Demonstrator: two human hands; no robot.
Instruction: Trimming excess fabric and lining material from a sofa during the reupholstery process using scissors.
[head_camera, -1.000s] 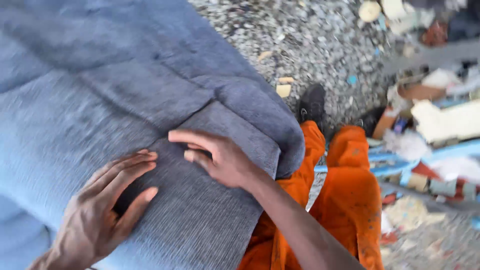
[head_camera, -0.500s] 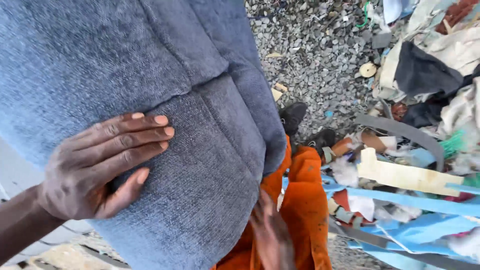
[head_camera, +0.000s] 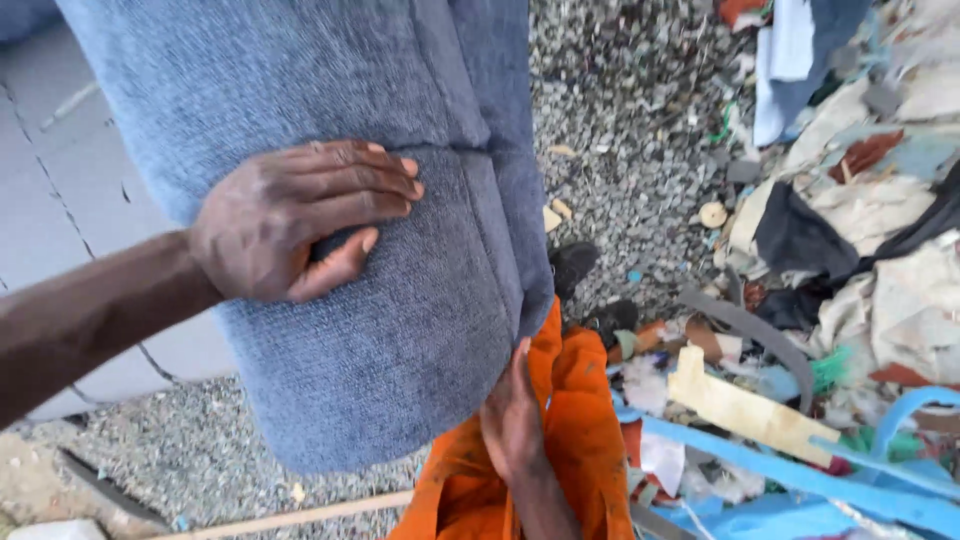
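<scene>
Left hand lies open, flat on the cushion; right hand seemingly grips its lower edge. Soft, bulky, light: hold it by the edges.

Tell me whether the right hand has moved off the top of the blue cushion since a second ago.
Yes. The right hand has dropped from the blue cushion's top face to its lower edge, beside the orange trousers.

A: How much of the blue-grey cushion is visible?

B: Its top runs past the upper edge. The right hand, at the cushion's lower right edge, has its fingertips hidden behind the fabric.

A: And the left hand?

B: Its palm is pressed against the cushion, unseen.
</scene>
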